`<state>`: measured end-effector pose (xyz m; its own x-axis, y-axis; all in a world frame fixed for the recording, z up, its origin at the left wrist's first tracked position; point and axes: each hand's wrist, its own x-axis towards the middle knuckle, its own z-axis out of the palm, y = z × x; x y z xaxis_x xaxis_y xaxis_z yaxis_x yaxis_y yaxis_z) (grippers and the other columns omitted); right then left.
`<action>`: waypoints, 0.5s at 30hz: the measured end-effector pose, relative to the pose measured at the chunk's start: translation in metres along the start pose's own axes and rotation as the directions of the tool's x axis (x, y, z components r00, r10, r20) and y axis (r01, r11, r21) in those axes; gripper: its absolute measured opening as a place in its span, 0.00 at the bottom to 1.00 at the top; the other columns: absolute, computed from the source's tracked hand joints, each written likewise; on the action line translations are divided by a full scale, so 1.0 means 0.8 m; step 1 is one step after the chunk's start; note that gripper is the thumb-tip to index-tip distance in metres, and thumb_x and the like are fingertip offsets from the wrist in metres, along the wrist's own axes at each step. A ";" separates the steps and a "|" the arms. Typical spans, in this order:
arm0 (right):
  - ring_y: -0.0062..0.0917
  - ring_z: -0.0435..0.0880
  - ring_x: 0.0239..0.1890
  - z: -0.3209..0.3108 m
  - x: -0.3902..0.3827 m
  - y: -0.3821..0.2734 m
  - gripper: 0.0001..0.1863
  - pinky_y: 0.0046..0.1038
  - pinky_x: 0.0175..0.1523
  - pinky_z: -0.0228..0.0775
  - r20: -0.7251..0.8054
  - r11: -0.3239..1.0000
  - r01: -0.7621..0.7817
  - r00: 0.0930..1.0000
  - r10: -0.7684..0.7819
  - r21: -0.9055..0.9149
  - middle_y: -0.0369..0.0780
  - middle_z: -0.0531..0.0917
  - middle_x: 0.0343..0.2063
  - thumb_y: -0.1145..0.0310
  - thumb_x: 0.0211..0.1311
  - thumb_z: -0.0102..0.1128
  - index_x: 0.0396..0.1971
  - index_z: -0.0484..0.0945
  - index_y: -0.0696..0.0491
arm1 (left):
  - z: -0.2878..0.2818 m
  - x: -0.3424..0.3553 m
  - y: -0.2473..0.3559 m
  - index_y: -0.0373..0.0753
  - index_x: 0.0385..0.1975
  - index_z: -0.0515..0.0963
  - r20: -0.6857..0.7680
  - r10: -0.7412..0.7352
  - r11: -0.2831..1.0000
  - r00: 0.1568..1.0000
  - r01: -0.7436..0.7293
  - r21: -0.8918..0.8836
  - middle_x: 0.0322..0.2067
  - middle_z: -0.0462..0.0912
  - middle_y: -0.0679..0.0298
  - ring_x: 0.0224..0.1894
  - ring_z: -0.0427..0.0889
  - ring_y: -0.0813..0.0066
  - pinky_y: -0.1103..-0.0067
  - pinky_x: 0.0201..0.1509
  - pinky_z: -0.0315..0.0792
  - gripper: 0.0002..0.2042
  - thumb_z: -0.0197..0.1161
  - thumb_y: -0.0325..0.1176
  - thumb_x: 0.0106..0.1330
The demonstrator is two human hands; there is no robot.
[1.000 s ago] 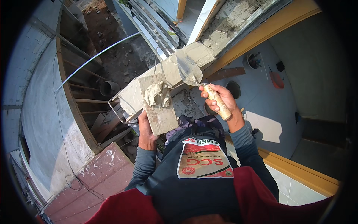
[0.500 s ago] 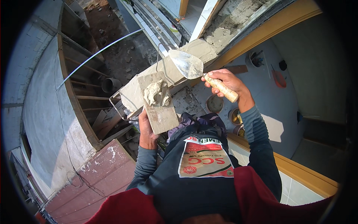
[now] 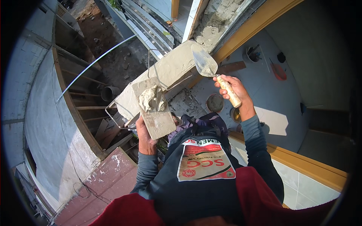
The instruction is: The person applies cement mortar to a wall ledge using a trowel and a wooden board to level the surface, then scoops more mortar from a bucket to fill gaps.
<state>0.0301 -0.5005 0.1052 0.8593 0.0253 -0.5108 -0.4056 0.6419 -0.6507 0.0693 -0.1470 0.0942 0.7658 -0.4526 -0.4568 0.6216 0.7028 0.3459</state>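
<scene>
My left hand (image 3: 145,132) grips a flat wooden mortar board (image 3: 161,126) from beneath, its fingers mostly hidden under it. A lump of wet grey mortar (image 3: 152,99) sits on the board's upper half. My right hand (image 3: 236,90) is wrapped round the pale, stained handle of a pointing trowel (image 3: 204,62). The trowel's metal blade points up and left, over the right end of a mortar-coated ledge (image 3: 173,62). Smears of grey show on the blade. The board overlaps the ledge's near left part in view.
Bent metal rods (image 3: 149,62) stick out by the ledge. An orange-brown frame (image 3: 260,26) crosses at right; beyond it lie a mortar bucket (image 3: 215,103), a tool bucket (image 3: 253,54) and a red basin (image 3: 279,71). A drop with beams and a pipe (image 3: 110,93) lies left.
The trowel has swung right, away from the mortar board, its blade now tilted more upright. The whole view has shifted slightly; the board and its mortar lump stay in my left hand.
</scene>
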 end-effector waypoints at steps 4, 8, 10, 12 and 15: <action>0.16 0.71 0.19 0.003 -0.015 0.028 0.21 0.17 0.16 0.65 -0.048 0.996 0.019 0.999 -0.015 0.090 0.39 0.74 0.31 0.60 0.72 0.48 0.51 0.70 0.65 | -0.023 0.013 -0.002 0.37 0.60 0.66 0.058 -0.044 0.995 0.997 0.049 -0.088 0.50 0.78 0.50 0.47 0.83 0.54 0.60 0.50 0.80 0.22 0.47 0.39 0.68; 0.18 0.72 0.21 -0.001 -0.036 0.052 0.20 0.19 0.18 0.66 -0.055 0.990 0.048 0.998 -0.041 0.134 0.40 0.75 0.31 0.60 0.71 0.48 0.50 0.71 0.64 | -0.004 0.006 -0.004 0.34 0.49 0.76 -0.020 -0.017 1.000 1.000 0.018 0.026 0.42 0.83 0.55 0.40 0.85 0.62 0.67 0.44 0.81 0.18 0.50 0.39 0.66; 0.18 0.72 0.21 -0.001 -0.054 0.060 0.20 0.18 0.18 0.66 -0.069 0.989 0.051 0.997 -0.041 0.138 0.40 0.75 0.31 0.60 0.71 0.48 0.50 0.71 0.63 | -0.003 0.004 -0.005 0.34 0.49 0.76 -0.022 -0.017 1.000 1.000 0.018 0.021 0.42 0.83 0.55 0.40 0.85 0.62 0.68 0.44 0.81 0.18 0.50 0.39 0.66; 0.18 0.72 0.20 0.000 -0.076 0.067 0.20 0.18 0.18 0.66 -0.127 0.993 0.090 0.989 -0.079 0.082 0.40 0.75 0.31 0.60 0.71 0.48 0.49 0.71 0.63 | -0.004 0.004 -0.006 0.34 0.49 0.76 -0.030 -0.002 1.000 1.000 0.003 0.025 0.42 0.83 0.55 0.40 0.85 0.62 0.68 0.44 0.81 0.18 0.50 0.40 0.66; 0.17 0.72 0.19 0.003 -0.094 0.071 0.20 0.18 0.17 0.66 -0.149 0.990 0.125 0.982 -0.114 0.068 0.40 0.76 0.31 0.60 0.71 0.48 0.49 0.72 0.63 | -0.020 0.006 -0.003 0.34 0.53 0.73 0.015 -0.012 1.000 1.000 0.013 -0.022 0.45 0.82 0.54 0.43 0.84 0.60 0.66 0.47 0.80 0.19 0.48 0.39 0.68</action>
<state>-0.0569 -0.4638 0.1082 0.8440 -0.1620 -0.5113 -0.2729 0.6910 -0.6694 0.0686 -0.1420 0.0781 0.7604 -0.4692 -0.4490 0.6276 0.7087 0.3223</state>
